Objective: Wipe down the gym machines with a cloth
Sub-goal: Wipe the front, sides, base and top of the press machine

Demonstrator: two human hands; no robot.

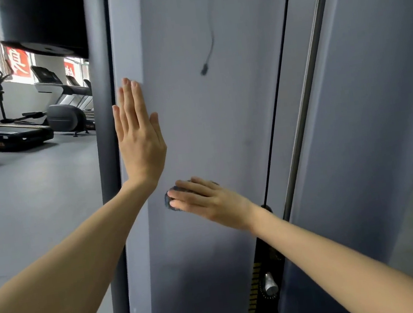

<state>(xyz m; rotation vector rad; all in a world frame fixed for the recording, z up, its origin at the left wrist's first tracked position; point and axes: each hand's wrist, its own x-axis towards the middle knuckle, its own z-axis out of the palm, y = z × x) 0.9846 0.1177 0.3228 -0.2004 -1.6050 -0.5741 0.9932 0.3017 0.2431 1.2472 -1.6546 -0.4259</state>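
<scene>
A tall grey shroud panel (193, 105) of a weight machine fills the middle of the view. My left hand (139, 136) lies flat against its left edge, fingers straight and pointing up. Lower down, my right hand (206, 201) presses a small dark grey cloth (169, 201) against the panel with straight fingers pointing left. Most of the cloth is hidden under the fingers. A dark smudge with a trailing line (205, 69) shows higher up on the panel.
A black cable (278, 88) and a chrome guide rod (308, 94) run down to the right of the panel, above a weight stack with a selector pin (269, 284). Treadmills (5, 131) stand far left on the grey floor (33, 194). A second grey panel (378, 105) stands at right.
</scene>
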